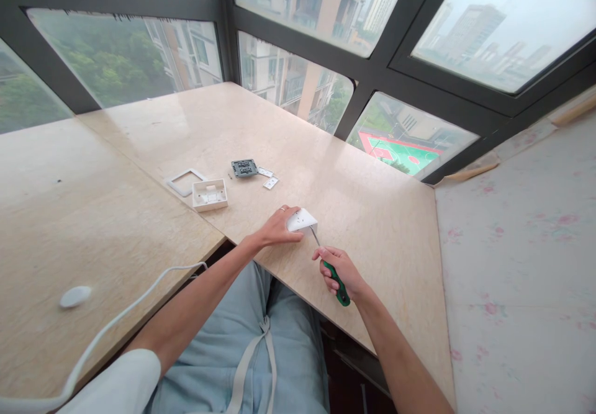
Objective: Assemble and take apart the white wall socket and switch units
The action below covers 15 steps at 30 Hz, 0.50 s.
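My left hand [275, 228] presses down on a white wall socket [302, 220] lying on the beige stone window ledge [363, 215], fingers curled over its left side. My right hand [339, 271] is closed round the green handle of a screwdriver [336, 280]. Its metal shaft points up and left, with the tip at the socket's near edge.
Farther back on the ledge lie a white mounting box [209, 194], a white frame [185, 182], a dark grey switch module [244, 167] and two small white pieces [270, 182]. A white cable [116, 315] and a white round puck [74, 296] lie on the left tabletop. Windows surround the ledge.
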Motion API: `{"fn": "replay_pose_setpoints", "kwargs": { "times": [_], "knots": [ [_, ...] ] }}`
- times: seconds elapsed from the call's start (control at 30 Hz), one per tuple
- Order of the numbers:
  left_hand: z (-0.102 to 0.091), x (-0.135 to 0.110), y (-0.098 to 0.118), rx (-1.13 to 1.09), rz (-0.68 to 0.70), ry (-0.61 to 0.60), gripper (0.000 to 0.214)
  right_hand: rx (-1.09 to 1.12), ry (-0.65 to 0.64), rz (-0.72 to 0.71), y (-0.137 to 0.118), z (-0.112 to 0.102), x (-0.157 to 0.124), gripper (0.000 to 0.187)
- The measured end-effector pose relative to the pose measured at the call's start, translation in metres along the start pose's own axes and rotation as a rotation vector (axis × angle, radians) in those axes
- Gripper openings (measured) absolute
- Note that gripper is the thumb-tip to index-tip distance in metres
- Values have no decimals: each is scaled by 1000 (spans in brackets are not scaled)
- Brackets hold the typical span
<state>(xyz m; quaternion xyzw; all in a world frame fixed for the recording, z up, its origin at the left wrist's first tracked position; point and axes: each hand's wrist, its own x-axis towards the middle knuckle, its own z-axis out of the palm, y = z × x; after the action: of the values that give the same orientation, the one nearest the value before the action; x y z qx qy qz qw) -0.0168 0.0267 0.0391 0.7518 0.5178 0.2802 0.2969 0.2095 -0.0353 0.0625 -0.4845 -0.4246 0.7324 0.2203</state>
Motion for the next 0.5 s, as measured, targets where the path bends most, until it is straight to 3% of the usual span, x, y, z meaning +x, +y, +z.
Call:
{"fn": "replay_pose_setpoints", "kwargs": {
  "times": [0.17, 0.33, 0.4, 0.5],
  "knots": [
    [-1, 2, 2, 52, -7, -21, 78, -418, 221, -27, -10, 7, -5, 37],
    [-3, 3, 5, 93, -13, -21, 71, -1209, 476, -126, -27, 23, -15, 34],
    [-3, 3, 6, 97, -17, -17, 67, -1486, 552, -82, -33, 31, -18, 33],
    [-1, 3, 6, 96, -30, -4, 69, -1689, 587, -39, -35, 37, -20, 30]
  ]
}}
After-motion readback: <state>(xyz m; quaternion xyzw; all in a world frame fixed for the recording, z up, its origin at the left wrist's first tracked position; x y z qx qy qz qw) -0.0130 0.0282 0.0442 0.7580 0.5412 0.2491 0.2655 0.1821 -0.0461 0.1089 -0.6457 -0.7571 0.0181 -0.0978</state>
